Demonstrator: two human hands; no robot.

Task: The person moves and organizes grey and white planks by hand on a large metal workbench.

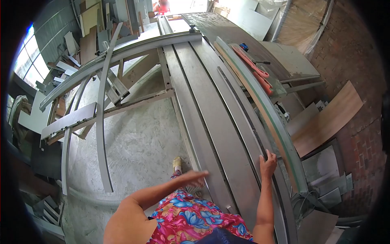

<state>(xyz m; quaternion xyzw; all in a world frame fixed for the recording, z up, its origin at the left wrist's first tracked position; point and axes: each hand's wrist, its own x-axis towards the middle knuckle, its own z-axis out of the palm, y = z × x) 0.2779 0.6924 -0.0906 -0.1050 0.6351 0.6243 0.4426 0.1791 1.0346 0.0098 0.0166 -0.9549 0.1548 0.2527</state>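
Observation:
I stand at a long grey sliding table saw [211, 101]. My left hand [194, 176] lies flat, fingers stretched out, on the near left edge of the sliding table. On the saw top, my right hand [268, 162] rests with fingers apart beside a dark slot and close to the green-edged rip fence [264, 105]. Neither hand holds anything. A narrow grey strip [239, 105] lies lengthwise on the table ahead of my right hand.
An orange clamp [255, 69] lies beyond the fence. Wood panels [329, 118] lean at the right by a brick wall. The saw's outrigger frame [101, 93] spreads left over the dusty concrete floor [138, 146]. Offcuts pile up at the far left. A person in red [162, 5] stands far back.

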